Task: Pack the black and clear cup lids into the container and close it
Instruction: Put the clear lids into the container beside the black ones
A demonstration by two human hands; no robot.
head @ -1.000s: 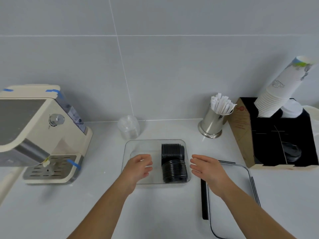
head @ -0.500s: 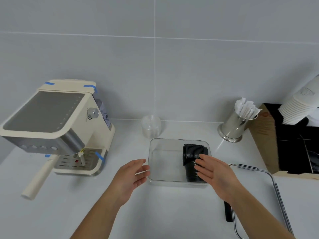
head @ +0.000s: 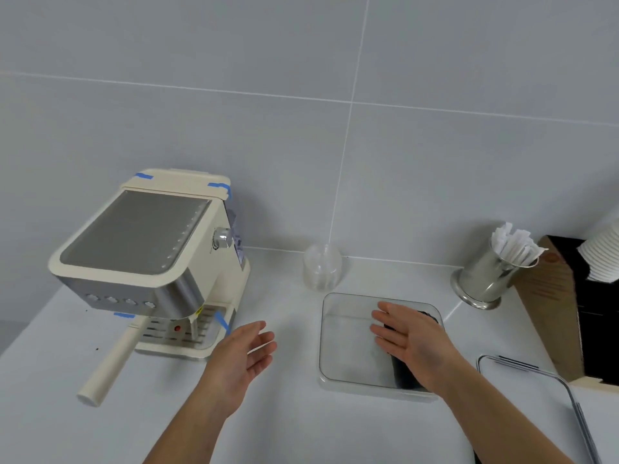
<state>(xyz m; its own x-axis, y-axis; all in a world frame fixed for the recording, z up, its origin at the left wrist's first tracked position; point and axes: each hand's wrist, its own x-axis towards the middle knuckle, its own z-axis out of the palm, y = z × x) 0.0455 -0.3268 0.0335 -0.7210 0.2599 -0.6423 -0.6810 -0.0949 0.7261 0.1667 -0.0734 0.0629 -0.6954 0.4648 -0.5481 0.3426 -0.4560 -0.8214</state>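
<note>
A clear rectangular container (head: 348, 349) sits on the white counter. A stack of black cup lids (head: 403, 373) lies on its side along the container's right part, mostly hidden by my right hand (head: 410, 339), which hovers over it with fingers straight and holds nothing. My left hand (head: 244, 356) floats open above the counter, left of the container, palm turned inward. A stack of clear cup lids (head: 322, 266) stands against the wall just behind the container. The container's lid (head: 536, 376) lies on the counter to the right.
A cream espresso machine (head: 150, 262) with a long handle stands at the left. A steel cup of wrapped straws (head: 492, 272) stands at the back right, beside a cardboard organiser (head: 552, 306) with white paper cups (head: 606, 256).
The view has swung left. My right hand has moved left over the black lids. My left hand has drawn back, left of the container.
</note>
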